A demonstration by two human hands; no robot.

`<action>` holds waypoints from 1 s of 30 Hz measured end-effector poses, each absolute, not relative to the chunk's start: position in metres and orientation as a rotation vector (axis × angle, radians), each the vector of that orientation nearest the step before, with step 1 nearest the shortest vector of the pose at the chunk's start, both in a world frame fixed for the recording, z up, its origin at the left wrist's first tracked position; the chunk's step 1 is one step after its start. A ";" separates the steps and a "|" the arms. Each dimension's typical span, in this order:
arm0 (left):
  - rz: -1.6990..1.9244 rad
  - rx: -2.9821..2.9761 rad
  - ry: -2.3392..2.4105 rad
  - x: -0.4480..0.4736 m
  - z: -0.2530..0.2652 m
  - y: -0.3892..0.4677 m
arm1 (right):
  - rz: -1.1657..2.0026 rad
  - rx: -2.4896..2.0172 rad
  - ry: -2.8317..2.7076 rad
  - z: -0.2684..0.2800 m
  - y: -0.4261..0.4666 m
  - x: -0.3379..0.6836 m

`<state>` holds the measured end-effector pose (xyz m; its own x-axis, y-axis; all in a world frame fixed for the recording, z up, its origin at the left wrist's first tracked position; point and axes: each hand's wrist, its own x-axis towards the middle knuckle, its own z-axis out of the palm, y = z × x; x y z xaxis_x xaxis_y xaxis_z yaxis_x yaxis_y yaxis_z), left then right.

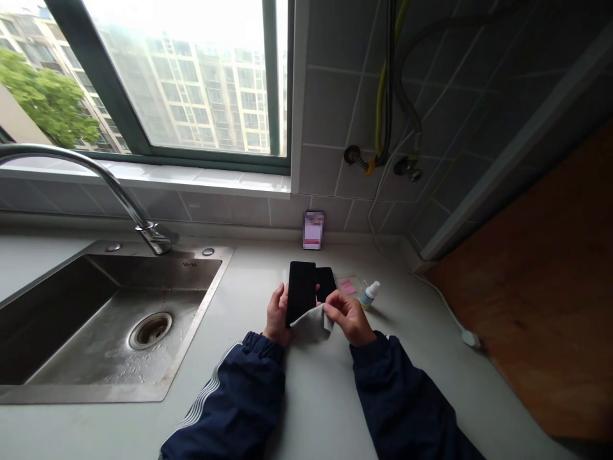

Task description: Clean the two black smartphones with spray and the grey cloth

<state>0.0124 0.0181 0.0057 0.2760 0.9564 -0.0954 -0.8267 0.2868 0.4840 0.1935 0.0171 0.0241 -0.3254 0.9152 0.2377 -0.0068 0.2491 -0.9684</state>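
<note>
My left hand (276,316) is wrapped round the edge of a black smartphone (301,287), tilted up above the counter with its dark face toward me. In my right hand (350,315) a grey cloth (313,322) is pinched between thumb and fingers. The cloth hangs against the phone's lower right corner. Partly hidden behind the held phone is a second dark, flat, phone-like thing (326,281). A small spray bottle (370,294) with a white top stands just right of my right hand. Beside it lies a clear packet with a pink piece (347,285).
A steel sink (201,306) with a curved tap (119,191) is on the left. Another phone with a lit screen (313,231) leans against the tiled wall. A white cable (440,297) runs along the counter's right side to a plug (470,338), near a wooden panel (541,287).
</note>
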 end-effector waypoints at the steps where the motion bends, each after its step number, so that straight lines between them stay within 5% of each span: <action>1: 1.239 0.372 0.402 0.012 0.006 0.018 | 1.265 -0.856 -1.611 0.025 0.016 0.196; 8: 1.222 0.361 0.384 0.013 0.010 0.015 | 1.279 -0.864 -1.746 0.026 0.017 0.201; 17: 1.200 0.375 0.416 0.014 0.006 0.016 | 0.432 -1.188 -1.495 0.019 0.020 0.193; 20: 1.228 0.344 0.387 0.014 0.006 0.017 | 0.171 -1.088 -1.731 0.017 0.009 0.184; 30: 1.309 0.257 0.351 0.007 0.005 0.022 | 0.127 -1.056 -2.539 -0.003 -0.015 0.150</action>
<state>0.0073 0.0215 0.0047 0.2188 0.9699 -0.1068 -0.8931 0.2432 0.3784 0.1499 -0.0147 -0.0026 -0.6418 0.6988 0.3158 0.6639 0.7125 -0.2273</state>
